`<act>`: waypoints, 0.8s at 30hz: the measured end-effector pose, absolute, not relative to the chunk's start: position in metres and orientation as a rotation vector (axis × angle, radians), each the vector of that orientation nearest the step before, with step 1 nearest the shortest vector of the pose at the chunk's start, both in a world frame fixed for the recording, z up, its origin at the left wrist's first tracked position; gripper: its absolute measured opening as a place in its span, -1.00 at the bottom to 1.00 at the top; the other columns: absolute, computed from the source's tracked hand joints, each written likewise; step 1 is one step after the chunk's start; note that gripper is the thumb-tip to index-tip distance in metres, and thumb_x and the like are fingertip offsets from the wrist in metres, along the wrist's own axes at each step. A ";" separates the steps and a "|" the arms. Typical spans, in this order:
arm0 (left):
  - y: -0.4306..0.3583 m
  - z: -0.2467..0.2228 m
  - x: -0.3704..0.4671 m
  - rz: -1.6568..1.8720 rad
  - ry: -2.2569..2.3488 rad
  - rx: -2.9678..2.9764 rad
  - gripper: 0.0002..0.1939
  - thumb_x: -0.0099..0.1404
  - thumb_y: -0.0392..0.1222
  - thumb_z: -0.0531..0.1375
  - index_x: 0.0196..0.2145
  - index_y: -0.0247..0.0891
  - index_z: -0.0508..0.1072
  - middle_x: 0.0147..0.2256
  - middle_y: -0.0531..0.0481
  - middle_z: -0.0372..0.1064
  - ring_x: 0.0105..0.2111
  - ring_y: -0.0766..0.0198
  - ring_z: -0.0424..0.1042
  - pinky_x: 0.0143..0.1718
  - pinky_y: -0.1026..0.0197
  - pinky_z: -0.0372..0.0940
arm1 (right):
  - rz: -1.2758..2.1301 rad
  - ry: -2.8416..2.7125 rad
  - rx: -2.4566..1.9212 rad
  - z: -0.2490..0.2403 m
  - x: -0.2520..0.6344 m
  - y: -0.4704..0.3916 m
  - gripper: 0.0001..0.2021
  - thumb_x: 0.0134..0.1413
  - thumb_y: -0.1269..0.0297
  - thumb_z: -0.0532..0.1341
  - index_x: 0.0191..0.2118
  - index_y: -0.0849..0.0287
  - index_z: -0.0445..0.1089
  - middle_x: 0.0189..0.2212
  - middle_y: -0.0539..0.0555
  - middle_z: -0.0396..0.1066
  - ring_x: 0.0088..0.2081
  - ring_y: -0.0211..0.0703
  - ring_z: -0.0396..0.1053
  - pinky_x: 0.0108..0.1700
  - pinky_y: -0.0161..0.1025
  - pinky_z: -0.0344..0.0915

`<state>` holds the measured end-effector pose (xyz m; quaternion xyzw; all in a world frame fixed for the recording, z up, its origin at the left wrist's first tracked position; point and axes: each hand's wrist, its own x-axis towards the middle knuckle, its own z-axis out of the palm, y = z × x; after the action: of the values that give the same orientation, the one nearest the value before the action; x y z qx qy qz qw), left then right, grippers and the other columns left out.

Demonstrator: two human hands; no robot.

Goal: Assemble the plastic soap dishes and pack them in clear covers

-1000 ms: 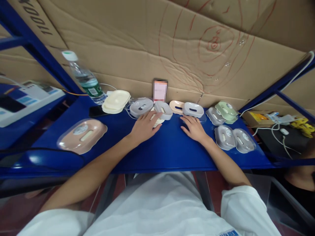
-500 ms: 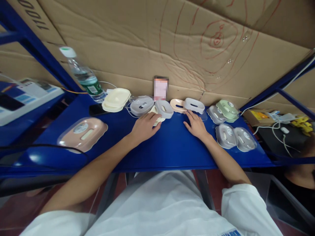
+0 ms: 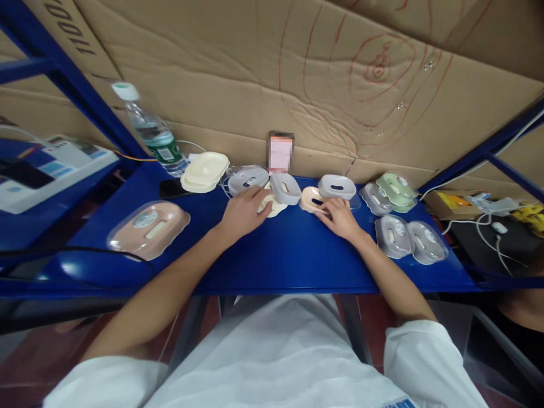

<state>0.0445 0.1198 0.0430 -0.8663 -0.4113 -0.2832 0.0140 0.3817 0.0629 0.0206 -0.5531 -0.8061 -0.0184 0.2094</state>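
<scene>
My right hand (image 3: 340, 219) has its fingers bent over the right end of a peach soap dish (image 3: 309, 199) with a dark slot, and the thumb lies along its near side. A grey soap dish (image 3: 338, 186) stands just behind. My left hand (image 3: 241, 214) reaches over the front of another grey soap dish (image 3: 247, 179); its thumb is apart from the fingers. Beside those fingers lies a cream plastic piece (image 3: 275, 209), partly under a third grey dish (image 3: 285, 189). Whether the left fingertips touch the cream piece, I cannot tell.
At left are a pink soap dish under a clear cover (image 3: 148, 229), stacked cream pieces (image 3: 204, 171), a water bottle (image 3: 157, 139) and a dark phone (image 3: 174, 187). Several covered grey dishes (image 3: 394, 235) and a green one (image 3: 396, 190) sit right. A propped screen (image 3: 280, 153) leans against cardboard.
My right hand has closed on the peach dish, which has moved slightly nearer me and away from the grey dish behind. My left hand has shifted a little left, uncovering more of the cream piece.
</scene>
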 end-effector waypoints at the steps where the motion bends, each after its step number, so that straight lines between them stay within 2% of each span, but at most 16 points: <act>1: 0.125 0.046 0.038 -0.893 -1.325 -2.660 -0.62 0.56 -0.08 0.03 0.13 -0.24 0.53 0.01 -0.23 0.56 0.03 -0.07 0.57 0.01 -0.01 0.42 | -0.007 -2.260 -1.496 0.022 0.382 0.061 -0.64 0.51 -0.05 0.15 -0.13 0.12 0.52 -0.10 0.20 0.60 0.01 0.16 0.50 0.15 0.08 0.23; 3: 0.137 0.052 0.023 -0.888 -1.448 -2.549 -0.59 0.54 -0.09 0.03 0.16 -0.29 0.51 0.04 -0.29 0.53 0.07 -0.13 0.53 0.07 -0.08 0.39 | 0.073 -2.304 -1.405 0.025 0.380 0.058 -0.61 0.52 -0.05 0.15 -0.27 0.11 0.46 -0.16 0.16 0.61 -0.05 0.09 0.53 0.12 0.03 0.23; 5: 0.149 0.056 0.008 -0.805 -1.603 -2.404 -0.57 0.50 -0.09 0.06 0.17 -0.32 0.51 0.07 -0.36 0.51 0.11 -0.22 0.50 0.14 -0.17 0.32 | 0.132 -2.354 -1.318 0.029 0.376 0.054 -0.60 0.54 -0.03 0.14 -0.30 0.11 0.43 -0.14 0.15 0.63 -0.03 0.06 0.54 0.11 0.00 0.24; 7: 0.157 0.059 -0.003 -0.679 -1.738 -2.306 -0.58 0.48 -0.08 0.06 0.11 -0.33 0.55 0.04 -0.38 0.51 0.09 -0.28 0.49 0.12 -0.22 0.29 | 0.185 -2.408 -1.234 0.033 0.368 0.049 -0.62 0.54 -0.01 0.14 -0.27 0.11 0.46 -0.08 0.16 0.63 0.01 0.04 0.55 0.09 -0.03 0.25; 11: 0.161 0.064 -0.010 -0.590 -1.817 -2.340 -0.58 0.49 -0.05 0.02 -0.02 -0.30 0.60 -0.02 -0.36 0.54 0.05 -0.27 0.50 0.07 -0.17 0.29 | 0.285 -2.474 -1.051 0.037 0.348 0.038 -0.71 0.53 0.03 0.18 -0.13 0.10 0.53 -0.01 0.16 0.64 0.09 0.01 0.55 0.14 -0.05 0.29; 13: 0.161 0.069 -0.015 -0.683 -1.828 -2.296 -0.55 0.50 -0.01 0.01 0.04 -0.29 0.58 0.06 -0.38 0.50 0.13 -0.30 0.45 0.14 -0.20 0.24 | 0.295 -2.496 -0.980 0.036 0.339 0.033 -0.74 0.52 0.04 0.21 -0.09 0.08 0.55 0.04 0.15 0.63 0.15 0.00 0.53 0.21 -0.03 0.29; 16: 0.162 0.077 -0.037 -0.769 -1.945 -2.180 -0.45 0.49 0.10 0.07 0.25 -0.27 0.45 0.25 -0.41 0.38 0.28 -0.35 0.32 0.23 -0.25 0.18 | 0.268 -2.545 -0.920 0.032 0.332 0.029 -0.78 0.51 0.06 0.23 -0.02 0.04 0.57 0.11 0.13 0.61 0.23 0.00 0.49 0.28 0.00 0.26; 18: 0.165 0.079 -0.056 -0.650 -2.029 -2.238 -0.31 0.44 0.19 0.15 0.38 -0.22 0.32 0.34 -0.37 0.30 0.31 -0.36 0.28 0.23 -0.26 0.18 | 0.258 -2.568 -0.907 0.032 0.331 0.028 -0.77 0.51 0.08 0.22 0.02 0.03 0.57 0.12 0.13 0.61 0.25 0.00 0.48 0.30 0.01 0.26; 20: 0.168 0.078 -0.070 -0.515 -2.073 -2.310 -0.24 0.42 0.24 0.19 0.42 -0.20 0.27 0.38 -0.36 0.26 0.29 -0.35 0.30 0.22 -0.27 0.21 | 0.257 -2.571 -0.914 0.032 0.332 0.028 -0.77 0.52 0.08 0.23 0.04 0.05 0.56 0.11 0.15 0.61 0.25 0.01 0.49 0.29 0.02 0.27; 24: 0.173 0.069 -0.076 -0.493 -2.073 -2.310 -0.44 0.47 0.17 0.16 0.23 -0.24 0.47 0.28 -0.33 0.36 0.19 -0.23 0.39 0.18 -0.22 0.24 | 0.233 -2.565 -0.916 0.033 0.332 0.028 -0.70 0.43 0.00 0.31 0.06 0.10 0.56 0.13 0.21 0.60 0.24 0.07 0.50 0.27 0.03 0.29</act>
<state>-0.0757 0.1728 0.0691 -0.7350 -0.6597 -0.1568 -0.0008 0.3324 0.0276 0.0326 -0.3282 -0.9188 0.0836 0.2027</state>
